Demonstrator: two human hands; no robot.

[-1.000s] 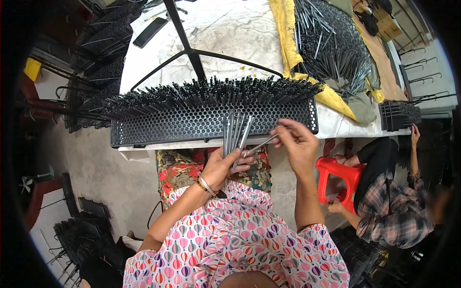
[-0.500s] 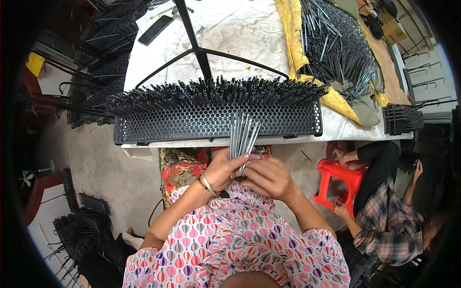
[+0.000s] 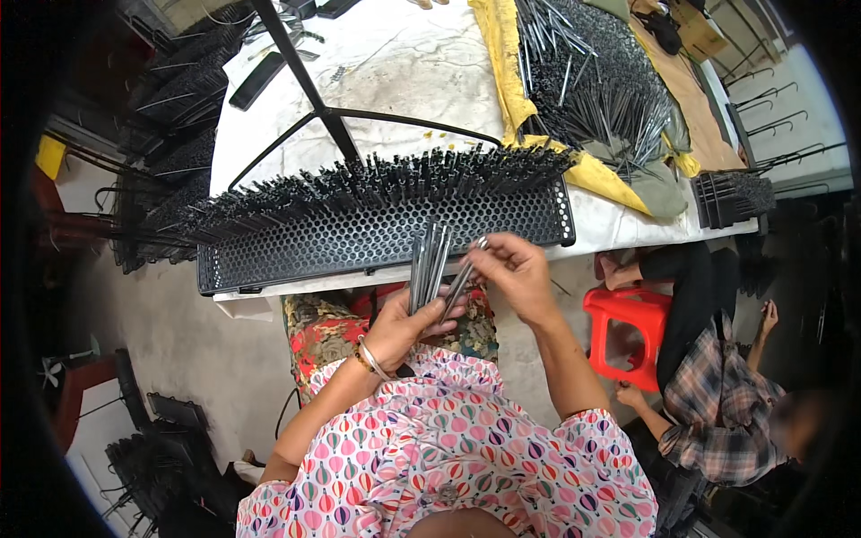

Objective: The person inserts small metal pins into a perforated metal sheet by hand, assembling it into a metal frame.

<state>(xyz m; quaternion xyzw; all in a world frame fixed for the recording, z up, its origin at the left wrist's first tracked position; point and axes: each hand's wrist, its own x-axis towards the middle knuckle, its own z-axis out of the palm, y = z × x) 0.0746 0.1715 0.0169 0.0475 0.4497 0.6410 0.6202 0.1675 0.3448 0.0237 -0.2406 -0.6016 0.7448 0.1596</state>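
In my left hand (image 3: pixel 405 323) is a bundle of thin metal rods (image 3: pixel 430 260), upright with their tops fanned a little. The fingers and thumb wrap round its lower part. My right hand (image 3: pixel 517 273) pinches the upper ends of a few rods (image 3: pixel 459 285) that lean right from the bundle, their lower ends by my left fingers. Just beyond my hands lies a black perforated metal rack (image 3: pixel 305 257), with many dark rods (image 3: pixel 386 184) standing in its far rows. The near rows of holes are bare.
A white-covered table (image 3: pixel 404 67) bears the rack, a phone (image 3: pixel 257 81) and a heap of rods (image 3: pixel 619 108) on yellow-edged cloth. A black frame (image 3: pixel 296 67) rises behind the rack. To the right, a person in a plaid shirt (image 3: pixel 717 403) is beside a red stool (image 3: pixel 628 332).
My right hand has moved up and right, drawing a few rods aside from the bundle at their tops. The whole view has shifted, with the table and rack now further left.
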